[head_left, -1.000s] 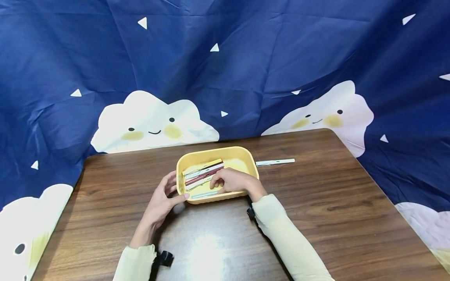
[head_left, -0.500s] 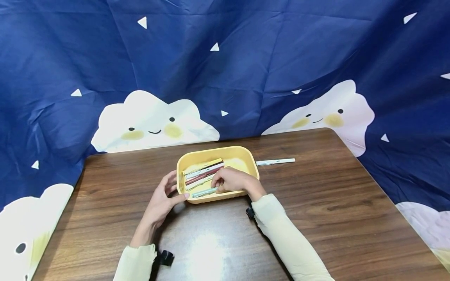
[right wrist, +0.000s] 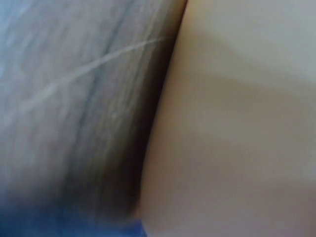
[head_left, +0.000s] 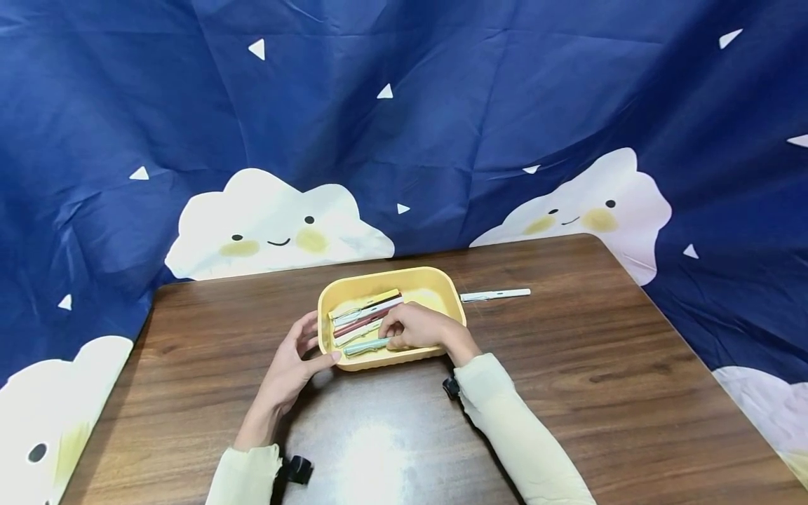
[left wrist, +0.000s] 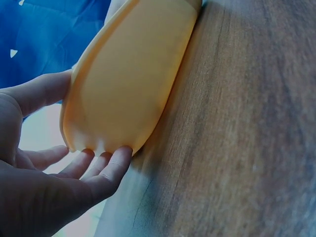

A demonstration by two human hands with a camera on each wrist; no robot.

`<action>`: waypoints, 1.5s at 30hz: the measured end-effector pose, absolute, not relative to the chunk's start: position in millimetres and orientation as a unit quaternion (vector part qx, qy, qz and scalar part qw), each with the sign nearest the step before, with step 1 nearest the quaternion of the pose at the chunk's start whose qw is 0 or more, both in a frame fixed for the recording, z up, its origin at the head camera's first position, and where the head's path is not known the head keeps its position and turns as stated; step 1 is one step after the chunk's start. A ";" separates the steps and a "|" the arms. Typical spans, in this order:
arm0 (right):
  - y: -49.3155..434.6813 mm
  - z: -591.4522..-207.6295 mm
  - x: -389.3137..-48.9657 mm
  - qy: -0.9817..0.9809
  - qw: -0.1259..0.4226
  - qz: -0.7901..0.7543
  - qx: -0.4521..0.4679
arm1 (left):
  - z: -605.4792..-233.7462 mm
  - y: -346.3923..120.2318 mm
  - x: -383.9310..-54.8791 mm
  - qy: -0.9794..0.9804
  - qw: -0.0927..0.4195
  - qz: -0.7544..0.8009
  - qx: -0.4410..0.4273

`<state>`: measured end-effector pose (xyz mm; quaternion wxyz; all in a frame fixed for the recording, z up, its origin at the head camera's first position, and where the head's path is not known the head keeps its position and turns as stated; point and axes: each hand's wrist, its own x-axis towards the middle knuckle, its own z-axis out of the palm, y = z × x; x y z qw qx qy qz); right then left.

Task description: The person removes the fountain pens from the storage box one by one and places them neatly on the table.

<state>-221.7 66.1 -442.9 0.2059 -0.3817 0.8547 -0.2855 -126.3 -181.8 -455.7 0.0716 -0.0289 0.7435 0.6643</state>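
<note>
A yellow plastic tray holds several pens lying side by side in its left half. My left hand grips the tray's left end, thumb at the near rim. In the left wrist view its fingertips press along the tray's end wall. My right hand reaches over the tray's near right side and pinches a teal pen by its right end, which the fingers hide. This pen lies nearest the front wall, below a dark red pen. In the right wrist view only the tray wall shows, blurred.
A white pen lies on the wooden table, just right of the tray. Behind the table hangs a blue cloth with white clouds. A glare spot marks the table in front of the tray.
The teal pen has shifted slightly up and its clip has come into view as the right fingers pinch it. Both hands and the tray stay nearly in place; the head view has tilted slightly.
</note>
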 end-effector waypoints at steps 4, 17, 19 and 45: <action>67.1 -441.6 -220.4 0.855 0.204 -0.289 -0.379 | -455.2 -182.5 -125.1 0.741 0.071 0.668 -0.028; 78.7 -428.5 -219.6 0.863 0.175 -0.288 -0.375 | -455.0 -182.9 -125.7 0.739 0.074 0.669 -0.027; 80.8 -425.5 -219.3 0.866 0.168 -0.284 -0.376 | -455.4 -183.0 -125.7 0.737 0.075 0.671 -0.026; 113.7 -398.4 -207.9 0.869 0.113 -0.297 -0.380 | -457.4 -181.9 -125.9 0.729 0.064 0.682 -0.010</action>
